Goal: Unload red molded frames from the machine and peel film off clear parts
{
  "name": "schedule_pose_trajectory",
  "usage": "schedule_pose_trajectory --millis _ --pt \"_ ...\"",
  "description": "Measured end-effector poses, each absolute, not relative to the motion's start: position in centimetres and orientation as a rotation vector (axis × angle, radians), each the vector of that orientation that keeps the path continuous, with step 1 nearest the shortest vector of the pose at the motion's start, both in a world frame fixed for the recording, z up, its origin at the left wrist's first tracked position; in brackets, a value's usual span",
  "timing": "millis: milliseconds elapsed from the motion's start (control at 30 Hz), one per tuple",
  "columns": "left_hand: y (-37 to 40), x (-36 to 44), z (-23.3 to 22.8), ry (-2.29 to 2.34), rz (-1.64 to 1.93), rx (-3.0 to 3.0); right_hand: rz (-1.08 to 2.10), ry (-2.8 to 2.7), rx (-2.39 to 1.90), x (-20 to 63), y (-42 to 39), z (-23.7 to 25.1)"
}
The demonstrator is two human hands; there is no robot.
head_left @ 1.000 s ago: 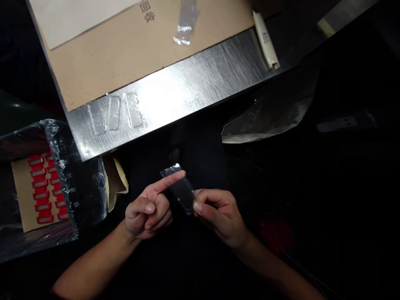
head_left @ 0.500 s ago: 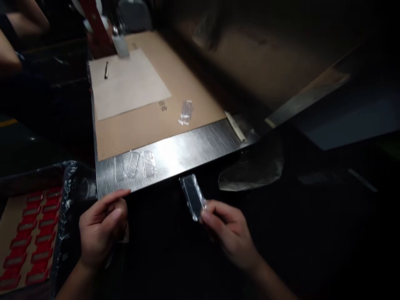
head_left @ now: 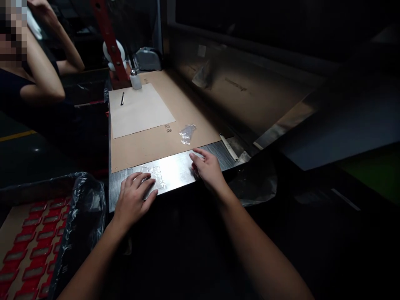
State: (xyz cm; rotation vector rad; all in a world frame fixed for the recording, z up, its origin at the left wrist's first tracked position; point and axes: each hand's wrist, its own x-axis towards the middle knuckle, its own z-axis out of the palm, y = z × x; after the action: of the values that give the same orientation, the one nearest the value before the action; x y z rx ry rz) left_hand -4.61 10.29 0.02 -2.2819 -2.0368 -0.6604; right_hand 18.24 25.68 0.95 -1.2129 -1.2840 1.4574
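Observation:
My left hand [head_left: 136,196] lies palm down on the brushed steel strip [head_left: 175,166] at the table's near edge. Its fingertips touch the small clear plastic pieces [head_left: 154,174] lying side by side there. To their right, my right hand [head_left: 206,166] also rests flat on the strip with the fingers spread and pointing left. The clear piece it held earlier is not visible; whether it lies under the hand I cannot tell.
Behind the strip lies a cardboard sheet [head_left: 156,146] with white paper [head_left: 140,110], a pen [head_left: 122,98], a small bottle [head_left: 136,79] and a crumpled clear wrapper [head_left: 187,133]. A bagged tray of red parts [head_left: 28,246] sits lower left. A co-worker's arm [head_left: 40,79] is upper left.
Both hands rose from my lap to the steel strip. The left hand came down on the clear pieces. The right hand's clear piece is gone from sight. The view tilted up.

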Motion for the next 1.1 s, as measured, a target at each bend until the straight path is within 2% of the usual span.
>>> schedule_pose_trajectory --millis 167,400,567,633,733,933,1100 --pt "10.2 -5.0 0.4 -1.837 -0.552 -2.55 1.383 -1.473 -1.299 18.6 17.9 -2.0" --pt "10.4 -5.1 0.4 -1.897 -0.563 -2.543 1.878 -1.147 -1.204 15.3 14.7 -3.9" --pt "10.5 -5.0 0.3 -1.896 -0.626 -2.526 1.919 -0.983 -1.112 14.0 13.9 -2.4" --pt "10.1 -4.9 0.3 -1.872 -0.796 -2.444 1.9 -0.986 -1.064 14.6 13.4 -1.7" --pt "8.9 -3.9 1.0 -1.867 -1.246 -2.277 1.938 -1.04 -0.975 16.7 12.4 -0.6" --pt "6.4 0.3 2.8 -2.306 -2.215 -2.428 2.221 -0.916 -0.809 20.9 9.4 0.4" --pt "6.1 1.9 2.0 -2.374 -2.733 -2.365 2.387 -0.668 -0.727 21.6 6.9 -0.4"
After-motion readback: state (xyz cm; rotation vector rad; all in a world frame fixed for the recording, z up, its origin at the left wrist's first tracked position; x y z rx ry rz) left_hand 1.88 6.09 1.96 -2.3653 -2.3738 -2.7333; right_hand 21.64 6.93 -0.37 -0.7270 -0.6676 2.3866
